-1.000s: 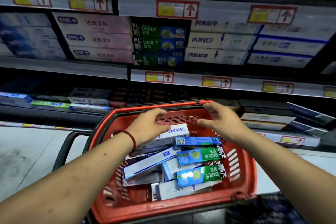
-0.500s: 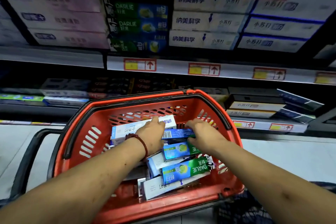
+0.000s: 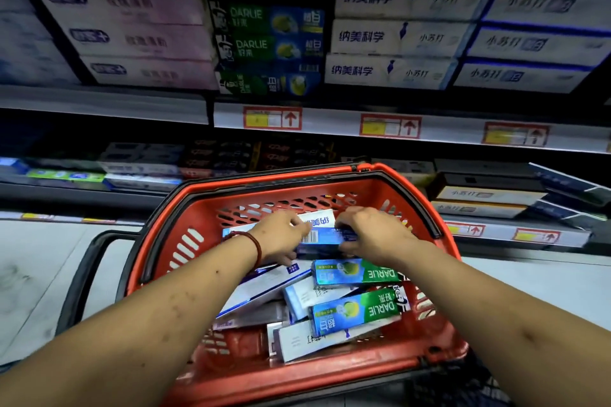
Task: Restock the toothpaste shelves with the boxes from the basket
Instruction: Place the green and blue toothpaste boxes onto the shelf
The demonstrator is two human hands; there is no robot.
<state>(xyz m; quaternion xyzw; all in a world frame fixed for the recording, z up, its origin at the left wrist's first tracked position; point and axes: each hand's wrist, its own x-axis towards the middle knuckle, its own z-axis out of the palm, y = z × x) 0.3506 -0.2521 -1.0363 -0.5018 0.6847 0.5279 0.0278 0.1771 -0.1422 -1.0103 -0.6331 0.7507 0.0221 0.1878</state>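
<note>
The red basket (image 3: 165,235) holds a loose heap of toothpaste boxes (image 3: 264,287), two green-and-blue DARLIE boxes (image 3: 357,272) toward its right wall. The middle shelf (image 3: 330,122) carries stacked boxes, a DARLIE stack (image 3: 267,46) at its centre.

**One head-worn view, tilted down into the basket**

We work from a single wide-angle camera worn on the head, facing forward and tilted down. It sits close above the red basket (image 3: 330,180). The basket's far rim crosses the middle of the view and its near rim lies close to the bottom. Our forearms enter from the two bottom corners. The left hand (image 3: 281,236) and right hand (image 3: 373,236) grip a blue box (image 3: 325,236) by the basket's far wall. The shelves (image 3: 330,120) fill the upper half, farther off and blurred.
</note>
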